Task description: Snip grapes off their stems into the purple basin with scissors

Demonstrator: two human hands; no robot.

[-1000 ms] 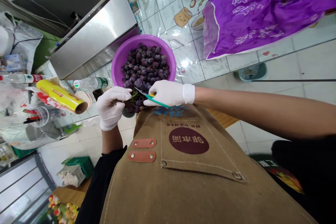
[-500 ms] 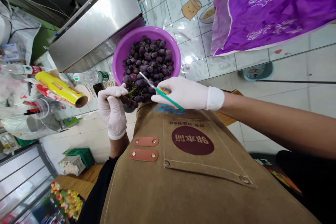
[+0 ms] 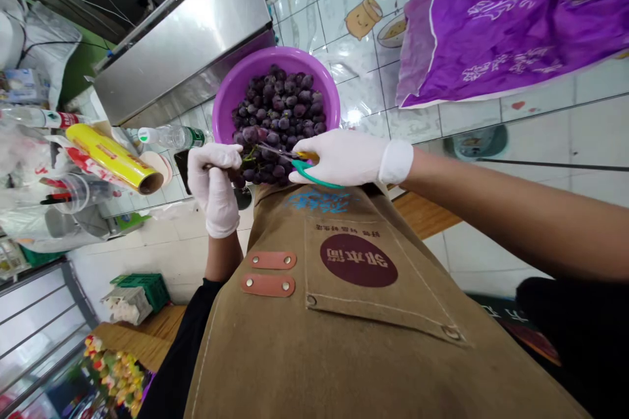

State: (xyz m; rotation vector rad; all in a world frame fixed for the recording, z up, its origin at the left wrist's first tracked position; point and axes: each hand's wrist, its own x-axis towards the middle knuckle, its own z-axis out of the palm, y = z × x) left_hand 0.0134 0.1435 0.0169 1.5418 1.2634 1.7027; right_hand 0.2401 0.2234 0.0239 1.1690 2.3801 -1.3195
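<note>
My left hand (image 3: 215, 186), in a white glove, is closed on the stem of a bunch of grapes (image 3: 249, 157) at the near left rim of a purple basin (image 3: 332, 88). Dark purple grapes (image 3: 280, 101) fill much of the basin. My right hand (image 3: 346, 157), gloved too, grips scissors (image 3: 317, 178) with green and yellow handles. Their blades point left, over the grapes and close to the green stem by my left fingers. Whether the blades touch the stem I cannot tell.
A steel box (image 3: 191, 33) stands behind the basin. At left lie a yellow film roll (image 3: 115, 158) and a plastic bottle (image 3: 170, 136). A purple bag (image 3: 501, 33) rests on the tiled tabletop (image 3: 361, 88) at right. My brown apron (image 3: 275, 347) borders the near side.
The scissor blades have come down toward the stem at my left hand, and their handles are spread wider. Both hands sit slightly higher in the view. My left hand keeps its hold.
</note>
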